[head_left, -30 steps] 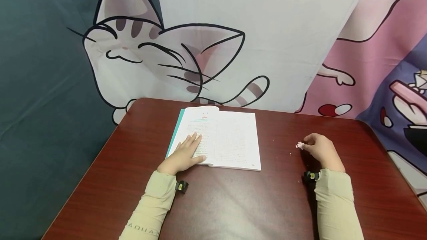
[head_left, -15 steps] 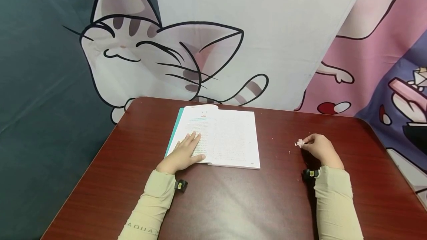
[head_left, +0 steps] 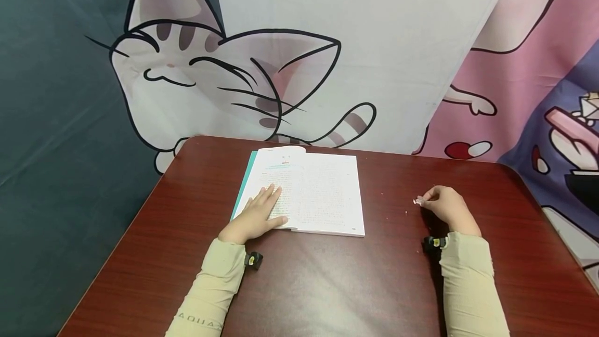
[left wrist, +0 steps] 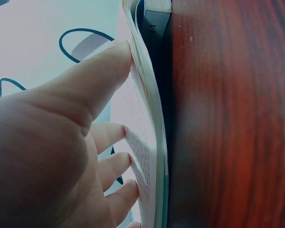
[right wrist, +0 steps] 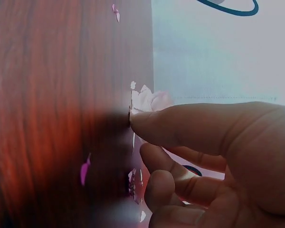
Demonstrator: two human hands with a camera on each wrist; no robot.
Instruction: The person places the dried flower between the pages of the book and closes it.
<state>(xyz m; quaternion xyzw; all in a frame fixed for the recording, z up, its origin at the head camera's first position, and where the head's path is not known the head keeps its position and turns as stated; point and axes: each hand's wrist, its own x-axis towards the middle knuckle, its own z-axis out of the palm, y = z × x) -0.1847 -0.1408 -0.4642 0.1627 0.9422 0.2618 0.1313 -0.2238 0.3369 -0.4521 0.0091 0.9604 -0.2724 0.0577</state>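
Observation:
An open book [head_left: 329, 191] with a teal cover edge lies on the brown table. My left hand [head_left: 255, 218] rests on its left page, fingers spread. The left wrist view has the thumb [left wrist: 102, 66] along the page edges and the fingertips on the printed page [left wrist: 141, 142]. Right of the book, my right hand [head_left: 449, 207] is low at the tabletop, thumb and fingers pinching a small pale pink-white crumpled scrap [right wrist: 143, 99]. Its material is unclear. Behind the thumb [right wrist: 175, 124], part of the scrap and the index fingertip are hidden.
Tiny pink and white bits lie near the right hand, among them a magenta sliver [right wrist: 85, 172]. The table [head_left: 299, 285] ends at a cartoon cat backdrop [head_left: 187, 92]. Each wrist wears a small black camera.
The left hand stays on the page. The right fingers have shifted slightly at the scrap, and less of it shows now. The whole head view has drifted slightly.

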